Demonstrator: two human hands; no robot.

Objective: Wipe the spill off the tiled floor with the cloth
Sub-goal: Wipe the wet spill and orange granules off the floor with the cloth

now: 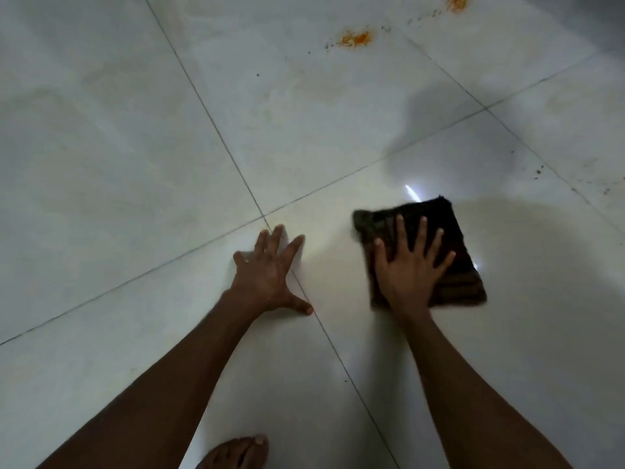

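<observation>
A dark folded cloth (449, 265) lies flat on the white tiled floor (135, 147) at centre right. My right hand (409, 269) presses down on it with fingers spread. My left hand (270, 275) rests flat on the bare tile to the left of the cloth, fingers apart, holding nothing. An orange spill (356, 38) with dark specks sits far ahead near the top. A second orange patch (457, 1) shows at the top edge. A few small specks (538, 170) dot the tile at the right.
A bare foot (236, 451) shows at the bottom edge between my forearms. Dark grout lines (209, 113) cross the floor diagonally. A shadow falls on the tiles beyond the cloth.
</observation>
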